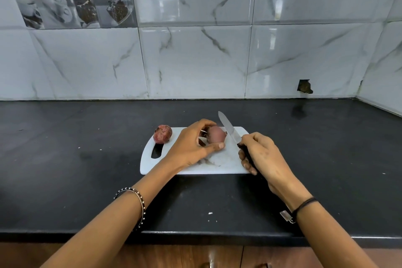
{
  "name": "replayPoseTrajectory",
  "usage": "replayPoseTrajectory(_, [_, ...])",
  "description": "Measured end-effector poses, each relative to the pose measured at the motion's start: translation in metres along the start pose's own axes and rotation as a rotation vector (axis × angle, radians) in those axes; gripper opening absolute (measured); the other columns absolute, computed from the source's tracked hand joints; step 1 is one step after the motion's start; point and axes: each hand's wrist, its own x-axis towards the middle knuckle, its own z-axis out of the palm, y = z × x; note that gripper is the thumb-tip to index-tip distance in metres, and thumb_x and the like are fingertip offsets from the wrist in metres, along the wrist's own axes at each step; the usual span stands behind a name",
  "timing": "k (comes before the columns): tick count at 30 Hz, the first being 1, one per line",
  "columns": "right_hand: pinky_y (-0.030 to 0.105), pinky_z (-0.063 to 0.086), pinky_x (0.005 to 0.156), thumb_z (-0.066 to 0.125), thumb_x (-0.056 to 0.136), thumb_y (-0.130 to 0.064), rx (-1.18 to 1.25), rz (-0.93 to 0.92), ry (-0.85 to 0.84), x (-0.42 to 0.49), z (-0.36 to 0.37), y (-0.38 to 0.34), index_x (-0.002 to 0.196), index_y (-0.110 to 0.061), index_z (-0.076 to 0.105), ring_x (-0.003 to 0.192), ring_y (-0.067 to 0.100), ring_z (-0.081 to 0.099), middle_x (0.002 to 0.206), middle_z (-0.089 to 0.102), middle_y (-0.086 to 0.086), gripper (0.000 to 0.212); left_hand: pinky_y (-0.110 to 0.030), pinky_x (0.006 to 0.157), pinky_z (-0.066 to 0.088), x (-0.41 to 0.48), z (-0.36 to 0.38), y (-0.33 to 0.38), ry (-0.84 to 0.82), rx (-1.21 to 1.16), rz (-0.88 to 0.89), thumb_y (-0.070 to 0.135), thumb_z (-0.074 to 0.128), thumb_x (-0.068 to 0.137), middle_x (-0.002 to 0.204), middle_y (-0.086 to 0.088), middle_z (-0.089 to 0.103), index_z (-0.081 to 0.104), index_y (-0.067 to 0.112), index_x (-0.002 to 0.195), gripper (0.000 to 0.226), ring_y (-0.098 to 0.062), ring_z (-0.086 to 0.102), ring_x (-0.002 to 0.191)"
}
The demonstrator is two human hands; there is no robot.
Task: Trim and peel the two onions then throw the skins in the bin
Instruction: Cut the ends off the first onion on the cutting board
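Head view looks down on a black table (87, 159) set against a wall (195, 61) of white marble-patterned tiles. A white cutting board (226, 163) lies flat on the table, its long side running left to right, with a handle slot (157, 150) cut into its left end.

Two red onions sit on the board. The far onion (162, 134) rests alone at the board's far-left corner, just beyond the slot, its dry skin torn and flaky on top. The near onion (216, 134) lies on its side around the middle of the board's far half, and skin covers the part that shows.

The left hand (191, 146) grips this near onion: its fingers (203, 124) curl over the top and far side, while the thumb presses against the near side, so the onion's left end is hidden behind the hand. A beaded bangle (139, 200) circles the left wrist.

The right hand (264, 154) is wrapped round the dark handle of a knife (229, 129), fingers curled tight about it, over the board's right end. The blade slants up and away to the left, with its tip past the board's far edge and its flat just beside the near onion's right end; whether steel touches onion I cannot tell. A thin black band (304, 203) sits on the right wrist.

A dark hole (304, 86) breaks the wall low at the right.
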Motion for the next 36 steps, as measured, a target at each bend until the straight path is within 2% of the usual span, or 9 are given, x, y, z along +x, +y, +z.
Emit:
replayPoseTrajectory(6, [0.024, 0.038, 0.043, 0.055, 0.096, -0.028, -0.068, -0.034, -0.012, 0.002, 0.000, 0.002, 0.097, -0.009, 0.063, 0.052, 0.014, 0.050, 0.067, 0.064, 0.002, 0.020, -0.003, 0.081, 0.044, -0.002, 0.000, 0.005, 0.029, 0.011, 0.011, 0.041, 0.087, 0.078, 0.112, 0.016, 0.069, 0.064, 0.031, 0.119, 0.048, 0.005, 0.062, 0.103])
replayPoseTrajectory(9, [0.026, 0.040, 0.043, 0.059, 0.099, -0.034, -0.101, -0.075, 0.004, 0.000, 0.000, 0.005, 0.098, -0.010, 0.064, 0.049, 0.013, 0.051, 0.065, 0.064, 0.002, 0.024, -0.003, 0.080, 0.044, -0.003, -0.001, 0.006, 0.034, 0.005, 0.017, 0.041, 0.087, 0.078, 0.112, 0.016, 0.070, 0.065, 0.031, 0.121, 0.049, 0.006, 0.062, 0.102])
replayPoseTrajectory(14, [0.025, 0.042, 0.044, 0.056, 0.101, -0.030, -0.103, -0.083, 0.057, -0.001, -0.001, 0.004, 0.098, -0.010, 0.066, 0.047, 0.012, 0.052, 0.066, 0.065, 0.003, 0.023, 0.000, 0.082, 0.043, -0.003, -0.001, 0.007, 0.021, 0.031, 0.020, 0.046, 0.085, 0.077, 0.119, 0.019, 0.068, 0.063, 0.035, 0.129, 0.057, 0.007, 0.061, 0.109])
replayPoseTrajectory(17, [0.025, 0.042, 0.044, 0.056, 0.101, -0.029, -0.114, -0.087, 0.052, -0.003, -0.002, 0.004, 0.097, -0.010, 0.066, 0.047, 0.012, 0.053, 0.067, 0.068, 0.005, 0.022, 0.001, 0.082, 0.041, -0.003, -0.002, 0.009, 0.020, 0.026, 0.038, 0.042, 0.086, 0.078, 0.120, 0.021, 0.066, 0.062, 0.034, 0.131, 0.059, 0.011, 0.059, 0.109])
replayPoseTrajectory(23, [0.026, 0.042, 0.041, 0.056, 0.101, -0.026, -0.159, -0.111, 0.031, -0.006, -0.001, 0.001, 0.095, -0.009, 0.066, 0.049, 0.017, 0.064, 0.073, 0.074, 0.008, 0.020, -0.005, 0.085, 0.046, -0.001, -0.001, 0.004, 0.018, 0.005, 0.062, 0.041, 0.086, 0.078, 0.117, 0.020, 0.068, 0.065, 0.034, 0.126, 0.053, 0.005, 0.062, 0.108])
replayPoseTrajectory(29, [0.028, 0.044, 0.043, 0.056, 0.101, -0.029, -0.230, -0.143, 0.038, -0.010, -0.001, -0.002, 0.095, -0.013, 0.067, 0.046, 0.019, 0.057, 0.070, 0.072, 0.011, 0.020, -0.005, 0.083, 0.044, 0.000, 0.001, 0.004, 0.009, 0.001, 0.080, 0.043, 0.085, 0.079, 0.117, 0.019, 0.068, 0.064, 0.034, 0.126, 0.052, 0.004, 0.060, 0.109])
replayPoseTrajectory(33, [0.027, 0.044, 0.043, 0.055, 0.101, -0.030, -0.279, -0.133, 0.053, -0.013, -0.003, -0.008, 0.094, -0.016, 0.068, 0.044, 0.017, 0.051, 0.068, 0.071, 0.014, 0.021, -0.018, 0.091, 0.050, 0.001, 0.002, 0.005, -0.015, 0.020, 0.094, 0.045, 0.083, 0.081, 0.120, 0.020, 0.067, 0.062, 0.036, 0.129, 0.054, 0.001, 0.061, 0.111])
replayPoseTrajectory(36, [0.024, 0.041, 0.041, 0.053, 0.101, -0.030, -0.342, -0.123, 0.046, -0.017, -0.005, -0.014, 0.092, -0.014, 0.068, 0.041, 0.016, 0.049, 0.067, 0.071, 0.014, 0.024, -0.025, 0.088, 0.056, 0.000, 0.003, 0.006, -0.030, -0.001, 0.099, 0.044, 0.084, 0.080, 0.119, 0.019, 0.067, 0.062, 0.037, 0.128, 0.053, -0.002, 0.065, 0.105])
